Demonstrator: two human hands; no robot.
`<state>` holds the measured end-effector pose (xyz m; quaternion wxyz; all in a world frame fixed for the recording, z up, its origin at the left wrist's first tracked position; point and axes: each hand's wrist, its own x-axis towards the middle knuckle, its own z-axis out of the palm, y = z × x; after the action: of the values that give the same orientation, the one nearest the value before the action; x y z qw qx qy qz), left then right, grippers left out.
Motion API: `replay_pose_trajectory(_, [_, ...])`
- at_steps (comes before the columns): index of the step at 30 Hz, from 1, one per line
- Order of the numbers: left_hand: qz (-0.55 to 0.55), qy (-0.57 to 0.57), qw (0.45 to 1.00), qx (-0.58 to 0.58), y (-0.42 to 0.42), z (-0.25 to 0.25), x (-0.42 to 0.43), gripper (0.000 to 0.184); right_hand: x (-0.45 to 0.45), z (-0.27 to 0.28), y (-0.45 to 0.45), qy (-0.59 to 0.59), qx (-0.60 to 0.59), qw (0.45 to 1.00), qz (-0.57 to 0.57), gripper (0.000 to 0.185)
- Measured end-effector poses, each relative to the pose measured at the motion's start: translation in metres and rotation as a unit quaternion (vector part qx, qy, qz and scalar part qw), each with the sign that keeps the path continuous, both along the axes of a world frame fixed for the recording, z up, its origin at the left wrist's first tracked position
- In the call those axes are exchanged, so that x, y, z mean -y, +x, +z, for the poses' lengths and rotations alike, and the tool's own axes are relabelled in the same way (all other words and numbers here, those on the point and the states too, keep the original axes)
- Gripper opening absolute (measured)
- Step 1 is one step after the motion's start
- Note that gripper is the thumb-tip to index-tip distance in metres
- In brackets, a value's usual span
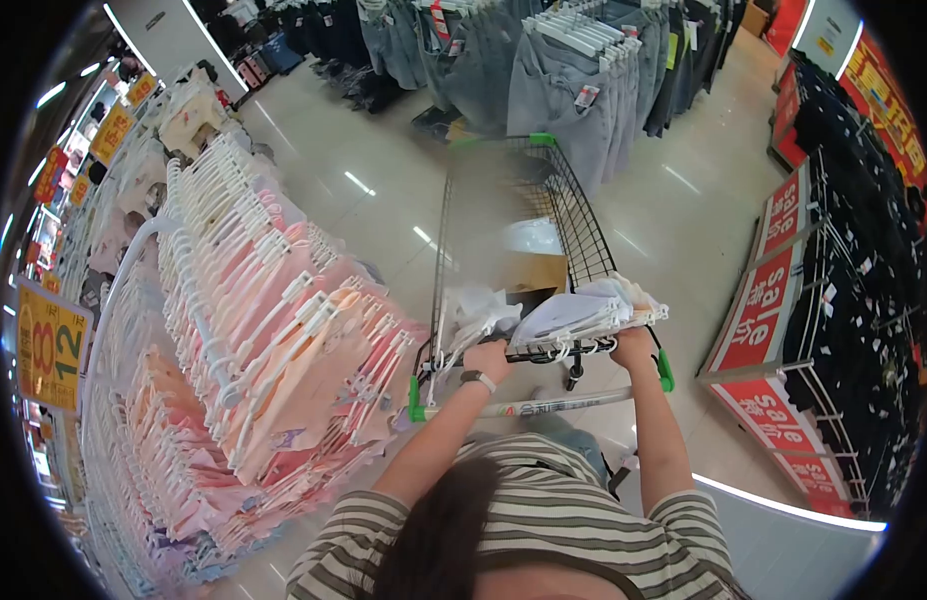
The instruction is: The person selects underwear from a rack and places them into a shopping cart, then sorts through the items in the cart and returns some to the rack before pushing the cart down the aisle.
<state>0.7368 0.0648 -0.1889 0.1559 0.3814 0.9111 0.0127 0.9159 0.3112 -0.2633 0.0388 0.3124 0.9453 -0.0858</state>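
A black wire shopping cart (595,238) with green corners stands in front of me. My left hand (486,360), with a band on its wrist, is closed at the left of the cart's dark rear bar. My right hand (633,347) is closed at the bar's right end; its fingertips are partly hidden. Both hands are beyond the pale push handle (528,407). White clothes on hangers (578,312) lie over the rear of the basket between my hands, close to the right one. Deeper in the basket are a brown box (536,272) and a white package (533,237).
Racks of pink and white clothes on hangers (273,320) crowd the left side. Jeans (573,90) hang ahead, beyond the cart. Along the right stand bins of dark clothes (853,270) with red sale signs (758,310). Shiny floor (673,225) runs between cart and bins.
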Motion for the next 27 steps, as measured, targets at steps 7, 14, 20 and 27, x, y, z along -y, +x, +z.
replay_pose_trajectory(7, [0.073,0.016,0.997,-0.027,-0.005,-0.012,-0.038,0.029,-0.066,-0.012,-0.044,0.045,-0.048,0.995,0.076,0.017])
replay_pose_trajectory(14, [0.112,0.017,0.993,-0.037,-0.021,-0.016,-0.064,0.029,-0.107,-0.018,-0.091,0.024,-0.048,0.993,0.105,0.014])
replay_pose_trajectory(20, [0.14,0.003,0.99,-0.026,-0.044,0.0,-0.079,0.031,-0.126,-0.008,-0.139,-0.01,-0.006,0.99,0.14,0.014])
replay_pose_trajectory(27, [0.179,0.001,0.984,-0.012,-0.095,-0.003,-0.095,0.034,-0.149,-0.011,-0.207,-0.006,-0.029,0.986,0.165,0.013])
